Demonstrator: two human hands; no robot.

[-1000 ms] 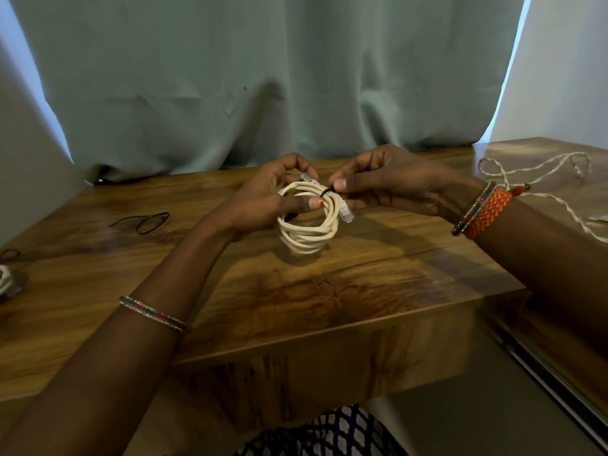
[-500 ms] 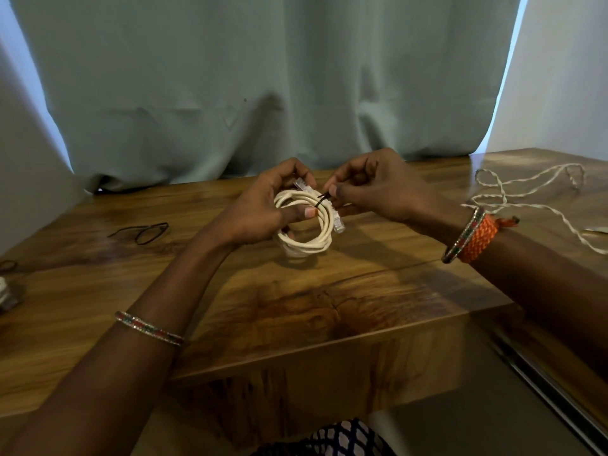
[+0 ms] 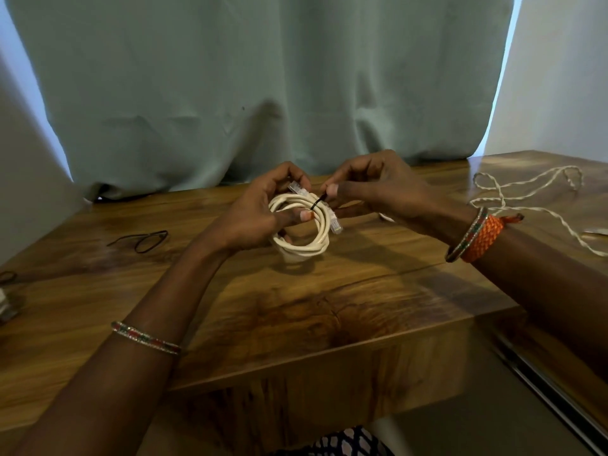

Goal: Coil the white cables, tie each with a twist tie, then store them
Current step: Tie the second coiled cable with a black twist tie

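Head view: one white cable point(image 3: 301, 227) is wound into a ring, held just above the worktop point(image 3: 296, 311).
Left hand point(image 3: 260, 215): fingers and thumb grip the ring.
Right hand point(image 3: 371, 189): fingertips pinch the black twist tie point(image 3: 318, 202) that goes around the ring.
Done: this cable looks coiled, and the tie is on it.
Left to do: finish the twist, I think. A loose cable point(image 3: 513, 192) lies on the right, not coiled. Another tie point(image 3: 144, 240) waits on the left. Nothing looks put away yet.
Writing: none I can read.
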